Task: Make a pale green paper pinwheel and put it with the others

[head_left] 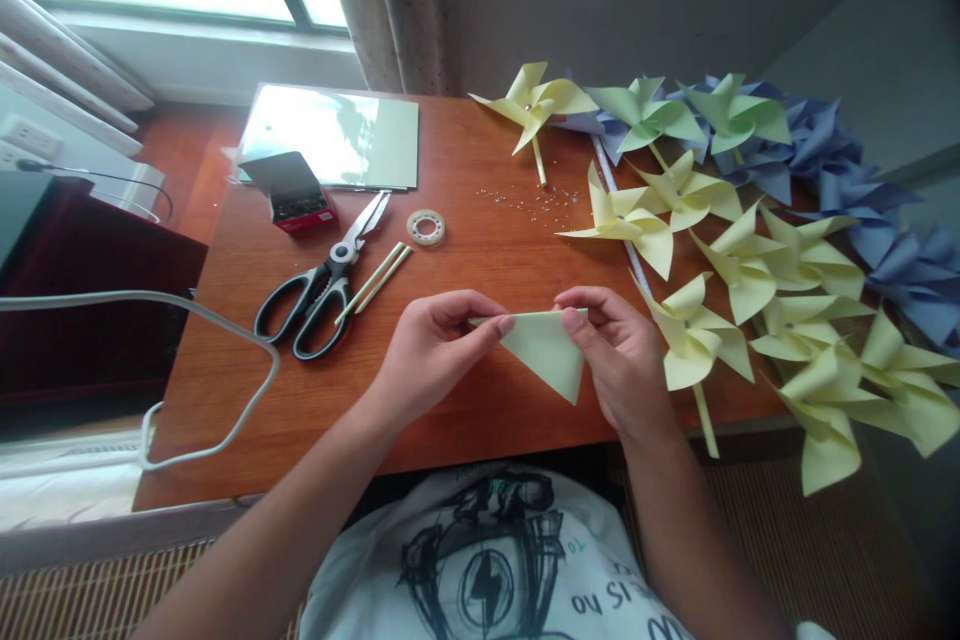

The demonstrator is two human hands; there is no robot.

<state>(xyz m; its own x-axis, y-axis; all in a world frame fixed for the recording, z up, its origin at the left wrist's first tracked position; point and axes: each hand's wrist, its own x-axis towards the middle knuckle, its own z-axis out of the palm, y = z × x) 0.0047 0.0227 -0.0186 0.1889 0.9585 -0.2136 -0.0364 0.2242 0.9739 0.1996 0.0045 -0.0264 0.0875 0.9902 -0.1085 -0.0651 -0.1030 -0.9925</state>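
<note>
A light green sheet of paper (551, 350), folded into a triangle, is held up over the front of the table. My left hand (442, 340) pinches its left corner between thumb and fingers. At the right end of the folded edge, my right hand (615, 350) grips the paper the same way. The triangle's point hangs down toward me. Beyond my left hand lie two thin paper sticks (375, 285) and a roll of clear tape (426, 227). Scissors (330, 285) with black handles rest beside the sticks, blades partly apart.
Finished pinwheels, yellow (694, 330), green (649, 113) and blue (817, 140), crowd the right side of the wooden table (465, 270). A small open box (300, 205) and a stack of paper (395, 145) stand at the back left. Tiny beads (532, 205) are scattered near the middle.
</note>
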